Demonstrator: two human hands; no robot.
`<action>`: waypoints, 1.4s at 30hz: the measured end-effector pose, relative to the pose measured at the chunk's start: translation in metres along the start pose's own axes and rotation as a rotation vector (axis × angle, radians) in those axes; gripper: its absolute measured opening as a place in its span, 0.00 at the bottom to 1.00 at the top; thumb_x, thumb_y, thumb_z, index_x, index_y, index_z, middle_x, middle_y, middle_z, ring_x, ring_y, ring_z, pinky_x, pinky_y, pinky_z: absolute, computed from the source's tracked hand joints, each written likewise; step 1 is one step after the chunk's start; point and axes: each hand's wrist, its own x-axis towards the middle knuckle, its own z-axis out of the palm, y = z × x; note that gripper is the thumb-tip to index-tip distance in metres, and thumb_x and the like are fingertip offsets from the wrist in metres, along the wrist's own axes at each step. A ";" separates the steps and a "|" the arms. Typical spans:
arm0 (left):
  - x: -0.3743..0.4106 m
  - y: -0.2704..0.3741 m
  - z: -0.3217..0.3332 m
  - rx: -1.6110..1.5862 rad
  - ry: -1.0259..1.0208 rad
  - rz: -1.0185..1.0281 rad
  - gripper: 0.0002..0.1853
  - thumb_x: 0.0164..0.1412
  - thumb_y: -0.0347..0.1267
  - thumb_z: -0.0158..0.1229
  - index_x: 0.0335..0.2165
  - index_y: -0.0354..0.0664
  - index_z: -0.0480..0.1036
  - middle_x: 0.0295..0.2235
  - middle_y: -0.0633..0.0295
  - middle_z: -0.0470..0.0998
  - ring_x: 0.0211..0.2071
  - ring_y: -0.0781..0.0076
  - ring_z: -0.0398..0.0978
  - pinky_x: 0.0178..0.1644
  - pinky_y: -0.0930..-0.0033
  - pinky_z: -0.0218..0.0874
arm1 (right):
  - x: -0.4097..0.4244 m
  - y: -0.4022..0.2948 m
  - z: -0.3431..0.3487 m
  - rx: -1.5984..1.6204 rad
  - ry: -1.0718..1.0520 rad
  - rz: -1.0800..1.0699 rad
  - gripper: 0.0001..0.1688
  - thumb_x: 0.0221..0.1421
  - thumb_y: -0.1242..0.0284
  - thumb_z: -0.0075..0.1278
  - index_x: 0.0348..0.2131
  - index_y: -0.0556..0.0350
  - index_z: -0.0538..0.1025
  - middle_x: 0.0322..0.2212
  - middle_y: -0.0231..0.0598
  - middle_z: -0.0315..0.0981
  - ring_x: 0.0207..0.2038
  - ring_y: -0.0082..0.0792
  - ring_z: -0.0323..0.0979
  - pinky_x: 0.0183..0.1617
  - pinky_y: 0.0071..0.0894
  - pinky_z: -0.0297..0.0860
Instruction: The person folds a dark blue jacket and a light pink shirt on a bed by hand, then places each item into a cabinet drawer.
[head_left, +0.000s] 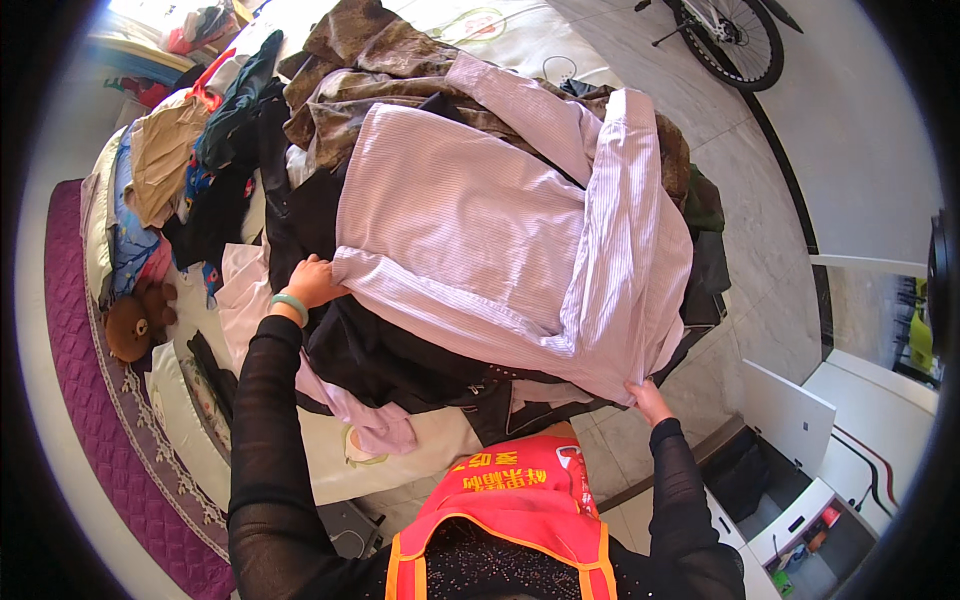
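A pale pink striped long-sleeved shirt (465, 217) lies spread over a heap of clothes, its hem to the left and shoulders to the right. One sleeve is laid back along its lower side, and the other lies loose at the top. My left hand (311, 283), with a green bangle at the wrist, grips the shirt's lower left corner. At the lower right, my right hand (649, 401) pinches the shirt's edge. Black garments (390, 356) are under the shirt, and a camouflage garment (367, 52) lies behind it.
More clothes (169, 150) and a brown plush bear (129, 328) lie to the left, by the purple quilted headboard (112, 450). A bicycle (731, 45) stands at the top right. At the lower right are an open cabinet door (787, 412) and an open drawer (825, 547).
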 end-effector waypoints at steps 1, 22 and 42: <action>0.001 -0.002 0.002 -0.065 0.001 -0.008 0.23 0.43 0.50 0.56 0.30 0.41 0.74 0.30 0.57 0.75 0.35 0.55 0.69 0.40 0.60 0.61 | -0.002 -0.002 0.003 0.004 0.009 -0.010 0.23 0.48 0.64 0.47 0.39 0.63 0.69 0.27 0.32 0.69 0.26 0.24 0.65 0.26 0.24 0.61; 0.013 0.300 -0.031 -0.767 0.409 0.258 0.22 0.47 0.32 0.56 0.43 0.37 0.64 0.41 0.49 0.67 0.42 0.50 0.65 0.46 0.59 0.58 | -0.062 -0.040 0.026 -0.407 0.113 -0.474 0.15 0.48 0.68 0.45 0.34 0.63 0.69 0.24 0.52 0.70 0.29 0.46 0.71 0.34 0.36 0.65; 0.200 0.376 -0.051 -1.706 0.080 -0.176 0.17 0.49 0.28 0.56 0.38 0.28 0.65 0.31 0.57 0.73 0.27 0.71 0.72 0.30 0.72 0.63 | -0.009 0.014 -0.023 -0.358 -0.144 -0.347 0.17 0.46 0.65 0.44 0.26 0.66 0.70 0.24 0.57 0.68 0.30 0.52 0.69 0.33 0.41 0.64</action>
